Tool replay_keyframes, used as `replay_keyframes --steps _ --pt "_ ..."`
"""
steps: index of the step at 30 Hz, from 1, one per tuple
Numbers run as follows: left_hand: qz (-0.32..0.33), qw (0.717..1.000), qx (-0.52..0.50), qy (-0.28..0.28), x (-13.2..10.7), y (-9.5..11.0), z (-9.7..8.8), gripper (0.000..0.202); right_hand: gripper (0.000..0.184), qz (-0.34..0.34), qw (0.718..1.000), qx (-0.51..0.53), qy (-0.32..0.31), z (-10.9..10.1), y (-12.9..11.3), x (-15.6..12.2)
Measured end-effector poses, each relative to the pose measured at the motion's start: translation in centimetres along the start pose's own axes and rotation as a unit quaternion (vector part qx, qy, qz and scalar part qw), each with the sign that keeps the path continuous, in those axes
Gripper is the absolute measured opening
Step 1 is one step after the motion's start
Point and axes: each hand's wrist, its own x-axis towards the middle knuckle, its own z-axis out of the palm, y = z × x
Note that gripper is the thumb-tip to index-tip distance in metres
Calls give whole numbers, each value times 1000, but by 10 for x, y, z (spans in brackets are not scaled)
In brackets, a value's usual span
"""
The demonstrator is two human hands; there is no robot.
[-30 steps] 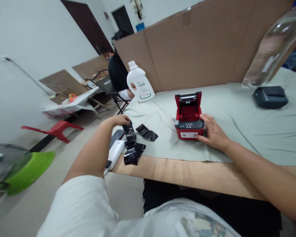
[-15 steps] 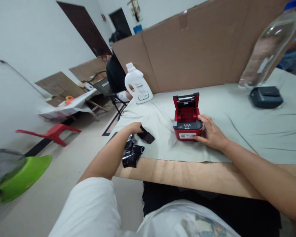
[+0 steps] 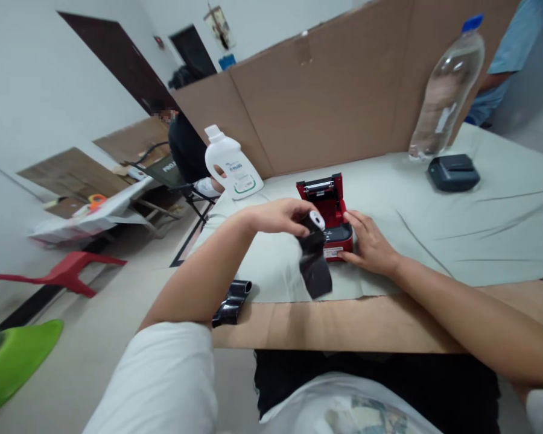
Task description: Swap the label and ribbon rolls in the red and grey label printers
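A small red printer [image 3: 326, 208] with its lid raised stands on the grey-green cloth [image 3: 434, 229] of the table. My right hand [image 3: 368, 241] rests against its right front side, fingers curled on the casing. My left hand [image 3: 278, 216] hovers just left of the printer, pinching a black paper roll [image 3: 314, 259] with a white core; a loose black strip hangs down from it. Another curled black strip [image 3: 230, 303] lies at the table's front left edge, apart from both hands.
A white detergent bottle [image 3: 230, 164] stands at the back left, a clear plastic bottle [image 3: 444, 90] and a black device [image 3: 453, 172] at the back right. A cardboard wall [image 3: 335, 90] closes the far side. A person sits beyond the table at left; a red stool [image 3: 67, 272] lies on the floor.
My left hand picked the black roll off the cloth at the left and carried it right and up to the printer. My right hand stayed on the printer. The view swung leftward.
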Motion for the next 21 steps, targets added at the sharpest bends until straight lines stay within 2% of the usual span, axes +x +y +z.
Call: replay_keyframes --steps 2,4,7,10,12,15,17,19,21 --pt "9 998 65 5 30 -3 10 30 88 -28 999 -5 20 -3 -4 1" --pt "8 987 160 -21 55 -7 22 29 82 -64 998 -10 22 -5 -8 2" --pt "18 956 289 -39 74 -10 38 22 64 -100 994 -31 6 -7 -13 2" --pt "26 936 350 -24 80 -12 47 20 47 -107 993 -44 1 -7 -14 2" --pt "11 924 380 -28 83 -12 49 23 44 -107 993 -41 1 -7 -14 3" --pt "-47 877 467 -99 85 -9 51 27 44 -97 995 -35 -7 -6 -14 3" --pt "-54 846 515 -130 83 -7 53 35 45 -89 995 -37 -15 -6 -14 3" --pt "-19 850 515 -108 77 -4 55 41 45 -82 996 -38 -20 -6 -15 3" --pt "35 879 473 -50 68 -2 55 37 45 -79 996 -35 -23 -6 -15 3"
